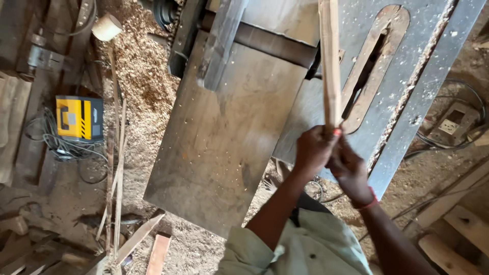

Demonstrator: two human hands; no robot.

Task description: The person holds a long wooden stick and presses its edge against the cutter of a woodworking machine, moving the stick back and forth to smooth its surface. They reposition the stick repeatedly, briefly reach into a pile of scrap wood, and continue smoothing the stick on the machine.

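Note:
A long thin wooden strip stands on end above a metal woodworking machine table, running from my hands up past the top edge of the view. My left hand grips its lower end. My right hand is closed around the same end just beside and below the left, a red band on the wrist. The strip hangs over the part of the table with the long oval saw slot.
Sawdust covers the floor at left. A yellow and black power tool with a coiled cable lies there, beside thin wood offcuts. A socket box with cables sits at right, planks at lower right.

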